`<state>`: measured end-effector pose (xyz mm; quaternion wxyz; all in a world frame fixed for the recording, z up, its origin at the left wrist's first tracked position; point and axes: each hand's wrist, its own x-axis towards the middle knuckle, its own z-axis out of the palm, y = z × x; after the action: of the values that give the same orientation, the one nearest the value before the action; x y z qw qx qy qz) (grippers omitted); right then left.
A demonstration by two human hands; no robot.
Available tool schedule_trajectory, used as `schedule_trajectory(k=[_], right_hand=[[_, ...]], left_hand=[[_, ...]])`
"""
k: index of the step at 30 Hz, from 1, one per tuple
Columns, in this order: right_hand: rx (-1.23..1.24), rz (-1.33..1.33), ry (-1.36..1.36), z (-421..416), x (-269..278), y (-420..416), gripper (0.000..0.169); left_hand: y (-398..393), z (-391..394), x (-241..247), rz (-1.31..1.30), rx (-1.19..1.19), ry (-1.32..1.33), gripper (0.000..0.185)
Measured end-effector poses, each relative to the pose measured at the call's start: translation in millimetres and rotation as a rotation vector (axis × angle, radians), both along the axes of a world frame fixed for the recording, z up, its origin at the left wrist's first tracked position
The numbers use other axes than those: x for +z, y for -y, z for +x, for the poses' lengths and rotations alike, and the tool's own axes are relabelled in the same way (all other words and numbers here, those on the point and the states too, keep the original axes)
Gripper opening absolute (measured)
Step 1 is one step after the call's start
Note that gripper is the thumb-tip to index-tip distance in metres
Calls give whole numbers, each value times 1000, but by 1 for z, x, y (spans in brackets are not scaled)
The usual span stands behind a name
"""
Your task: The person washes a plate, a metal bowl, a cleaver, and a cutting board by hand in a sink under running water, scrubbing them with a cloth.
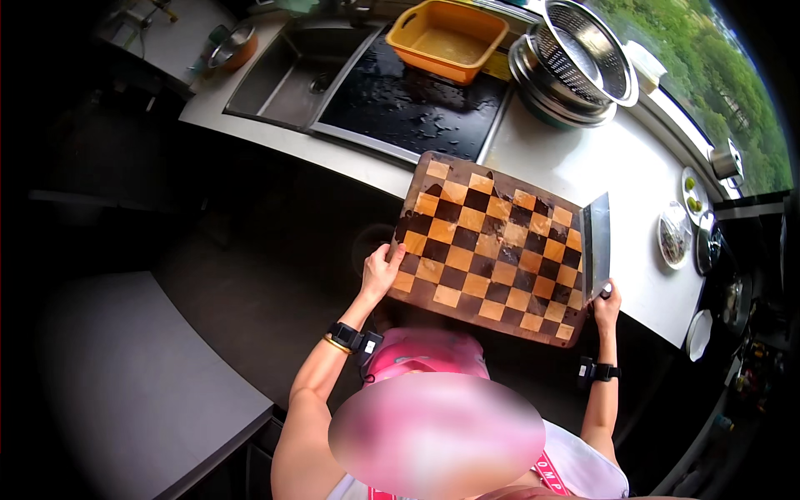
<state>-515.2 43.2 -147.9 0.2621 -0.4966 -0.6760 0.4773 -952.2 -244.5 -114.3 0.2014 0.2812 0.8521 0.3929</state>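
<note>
A checkered wooden cutting board (490, 253), wet and stained in places, extends out over the counter's front edge. My left hand (380, 273) grips its left edge, thumb on top and the other fingers hidden beneath. At the board's right edge my right hand (606, 309) is closed around the handle of a cleaver (597, 240). The broad blade stands along the board's right side and points away from me. I cannot tell whether the right hand's fingers also hold the board. Small wet scraps lie near the board's middle.
Beyond the board are a steel sink (275, 81), a wet black sink cover (400, 100) and a yellow plastic basin (447, 40). Stacked steel bowls with a colander (581, 56) stand by the window. Plates, a covered bowl (675, 236) and limes (692, 194) sit right. A grey tabletop (150, 381) lies lower left.
</note>
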Motion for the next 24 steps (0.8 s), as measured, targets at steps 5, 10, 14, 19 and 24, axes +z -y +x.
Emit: schedule_trajectory(k=[5, 10, 14, 19, 24], right_hand=[[-48, -45, -45, -114, 72, 67, 34], [-134, -70, -71, -190, 133, 116, 23], [-227, -6, -154, -336, 94, 179, 17], [-222, -48, -94, -406, 103, 205, 22], [-244, -28, -116, -489, 90, 215, 23]], left_hand=[[72, -118, 42, 6, -27, 48, 61], [102, -206, 102, 36, -92, 46, 67], [126, -370, 69, 13, -174, -39, 70], [108, -460, 57, -37, -237, -15, 78], [78, -561, 61, -160, -348, 3, 82]])
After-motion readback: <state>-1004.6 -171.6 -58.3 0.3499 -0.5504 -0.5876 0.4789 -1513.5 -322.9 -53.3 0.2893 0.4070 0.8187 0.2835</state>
